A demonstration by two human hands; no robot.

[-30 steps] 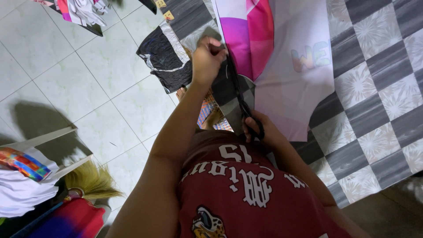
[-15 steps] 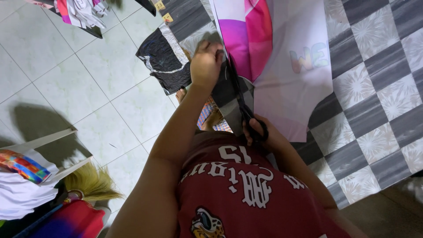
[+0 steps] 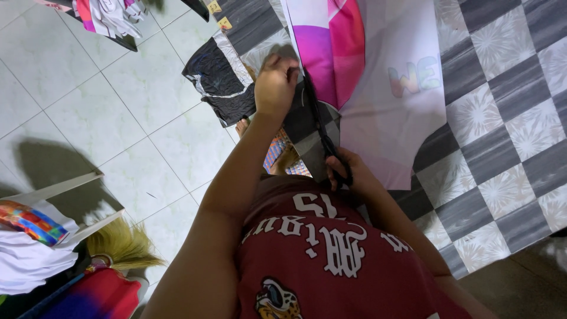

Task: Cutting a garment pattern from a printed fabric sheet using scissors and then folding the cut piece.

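The printed cloth (image 3: 378, 77) is best pulled taut by the left hand (image 3: 274, 85), clenched on its edge, while the scissors (image 3: 325, 139), gripped by the right hand (image 3: 354, 177), are guided straight along it.

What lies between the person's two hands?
In the head view, black scissors and dark fabric span from the left hand to the right hand.

Smooth, slightly glossy printed cloth (image 3: 384, 88) is cut by dark matt-handled scissors (image 3: 328, 142) above glossy white floor tiles (image 3: 118, 112).
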